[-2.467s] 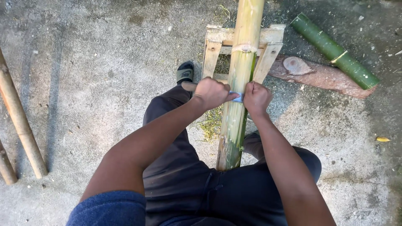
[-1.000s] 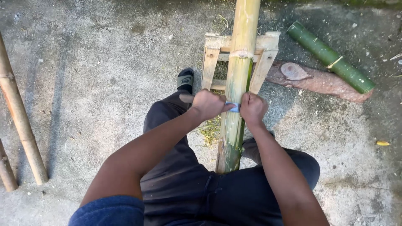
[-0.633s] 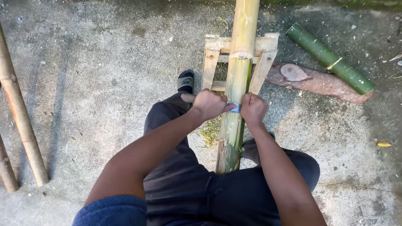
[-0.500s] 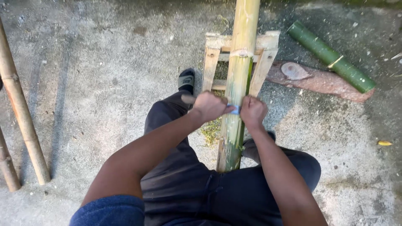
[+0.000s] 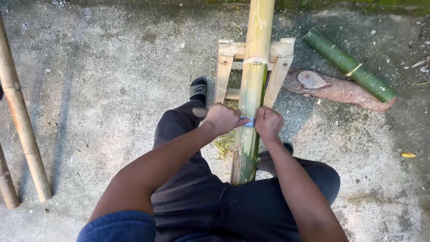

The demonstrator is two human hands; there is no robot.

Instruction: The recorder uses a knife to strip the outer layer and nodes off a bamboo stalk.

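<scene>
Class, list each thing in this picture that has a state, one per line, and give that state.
Bamboo pole: propped on the stand, lower end between the person's legs.
Blade: lying across the pole, gripped at both ends.
Left hand: fingers closed on the blade.
Right hand: fingers closed on the blade.
Wooden stand: upright, bearing the pole.
Green bamboo piece: lying on a log.
Dry poles: lying at left.

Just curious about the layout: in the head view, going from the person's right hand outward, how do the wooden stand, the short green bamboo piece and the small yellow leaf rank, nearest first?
From the right hand:
1. Wooden stand, just ahead.
2. Green bamboo piece, ahead, rightward.
3. Yellow leaf, far right.
</scene>
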